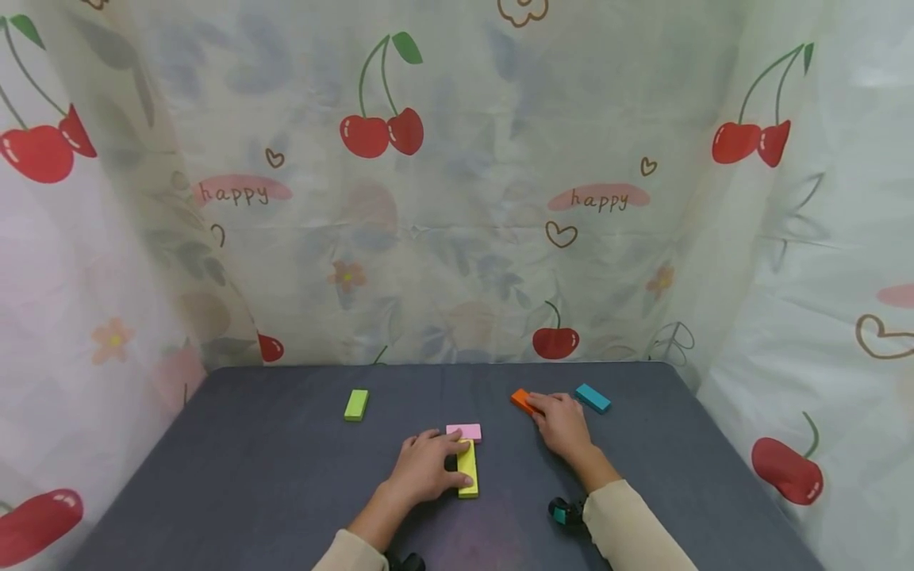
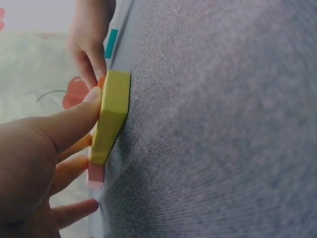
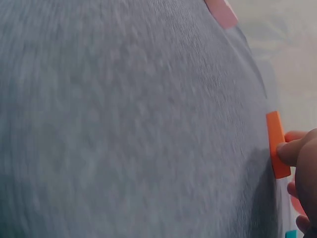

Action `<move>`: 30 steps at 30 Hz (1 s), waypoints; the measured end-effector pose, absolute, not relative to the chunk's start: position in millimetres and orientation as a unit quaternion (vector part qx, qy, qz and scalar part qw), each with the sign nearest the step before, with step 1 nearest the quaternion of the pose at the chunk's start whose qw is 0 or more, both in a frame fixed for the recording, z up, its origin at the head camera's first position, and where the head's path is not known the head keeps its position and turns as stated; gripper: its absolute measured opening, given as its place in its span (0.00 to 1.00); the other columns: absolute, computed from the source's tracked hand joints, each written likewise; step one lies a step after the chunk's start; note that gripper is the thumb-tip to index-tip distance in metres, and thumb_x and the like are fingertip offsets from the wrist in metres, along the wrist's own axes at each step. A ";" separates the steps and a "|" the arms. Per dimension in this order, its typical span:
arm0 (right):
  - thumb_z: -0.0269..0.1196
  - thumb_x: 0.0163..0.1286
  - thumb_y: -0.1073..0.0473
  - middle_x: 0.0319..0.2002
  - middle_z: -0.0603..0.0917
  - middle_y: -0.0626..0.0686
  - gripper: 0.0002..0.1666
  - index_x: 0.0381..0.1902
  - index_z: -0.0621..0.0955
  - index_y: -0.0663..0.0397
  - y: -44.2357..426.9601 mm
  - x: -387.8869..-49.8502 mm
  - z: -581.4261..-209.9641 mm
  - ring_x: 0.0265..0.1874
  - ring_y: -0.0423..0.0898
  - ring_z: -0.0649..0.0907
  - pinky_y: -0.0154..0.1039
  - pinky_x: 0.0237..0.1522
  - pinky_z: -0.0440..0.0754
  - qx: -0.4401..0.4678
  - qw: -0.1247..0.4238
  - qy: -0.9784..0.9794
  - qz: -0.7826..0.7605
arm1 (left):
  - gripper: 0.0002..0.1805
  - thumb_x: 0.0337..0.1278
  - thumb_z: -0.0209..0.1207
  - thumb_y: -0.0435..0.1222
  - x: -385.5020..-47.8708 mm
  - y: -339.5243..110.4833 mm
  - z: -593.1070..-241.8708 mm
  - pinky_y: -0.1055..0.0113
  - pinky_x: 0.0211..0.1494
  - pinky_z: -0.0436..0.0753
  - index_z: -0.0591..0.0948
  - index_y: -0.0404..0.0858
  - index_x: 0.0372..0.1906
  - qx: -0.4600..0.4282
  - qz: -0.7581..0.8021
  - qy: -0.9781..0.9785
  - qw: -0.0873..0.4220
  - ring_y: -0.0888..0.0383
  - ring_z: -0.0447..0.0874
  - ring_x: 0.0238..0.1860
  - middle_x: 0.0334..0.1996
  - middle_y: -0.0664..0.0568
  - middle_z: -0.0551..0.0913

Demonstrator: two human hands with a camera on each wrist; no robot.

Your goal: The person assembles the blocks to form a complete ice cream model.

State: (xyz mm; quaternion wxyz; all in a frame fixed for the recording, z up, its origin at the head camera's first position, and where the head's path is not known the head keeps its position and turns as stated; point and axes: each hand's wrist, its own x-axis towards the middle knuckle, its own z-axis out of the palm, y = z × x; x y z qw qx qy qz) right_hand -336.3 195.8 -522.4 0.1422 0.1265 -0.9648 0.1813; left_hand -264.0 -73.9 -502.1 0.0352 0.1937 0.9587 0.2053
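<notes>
A yellow block point(image 1: 467, 469) lies lengthwise on the dark table, its far end against a pink block point(image 1: 467, 432) set crosswise, so the two form a T. My left hand point(image 1: 426, 468) holds the yellow block from the left, thumb near its close end and a fingertip near its far end. In the left wrist view the thumb touches the edge of the yellow block point(image 2: 111, 109), beside the pink block point(image 2: 95, 173). Farther right, my right hand point(image 1: 564, 424) pinches an orange block point(image 1: 522, 400), whose long face point(image 3: 278, 144) shows in the right wrist view.
A blue block point(image 1: 593, 398) lies just right of my right hand. A light green block point(image 1: 356, 405) lies at the far left. The dark cloth-covered table point(image 1: 286, 476) ends at a patterned curtain point(image 1: 457, 238) behind and at both sides.
</notes>
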 end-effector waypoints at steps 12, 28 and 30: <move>0.65 0.67 0.62 0.57 0.81 0.48 0.20 0.57 0.83 0.49 170.0 -335.7 -520.4 0.53 0.54 0.76 0.59 0.59 0.66 0.137 0.123 -0.965 0.187 | 0.33 0.46 0.70 0.55 -265.0 -72.9 -504.1 0.42 0.62 0.64 0.80 0.54 0.61 0.189 0.208 0.959 0.035 0.44 0.67 0.65 0.65 0.59 0.73; 0.64 0.68 0.60 0.58 0.81 0.47 0.20 0.58 0.83 0.47 142.9 -336.2 -517.7 0.54 0.54 0.75 0.58 0.60 0.65 0.174 0.100 -0.960 0.196 | 0.32 0.47 0.70 0.55 -264.7 -72.9 -503.7 0.43 0.61 0.66 0.81 0.53 0.61 0.191 0.207 0.959 0.030 0.46 0.69 0.64 0.64 0.59 0.74; 0.64 0.68 0.59 0.58 0.81 0.47 0.19 0.57 0.83 0.48 140.1 -335.7 -517.6 0.54 0.54 0.76 0.59 0.60 0.65 0.180 0.099 -0.958 0.202 | 0.32 0.47 0.70 0.55 -265.0 -73.2 -504.0 0.43 0.60 0.66 0.81 0.53 0.61 0.192 0.207 0.959 0.030 0.46 0.69 0.63 0.64 0.59 0.74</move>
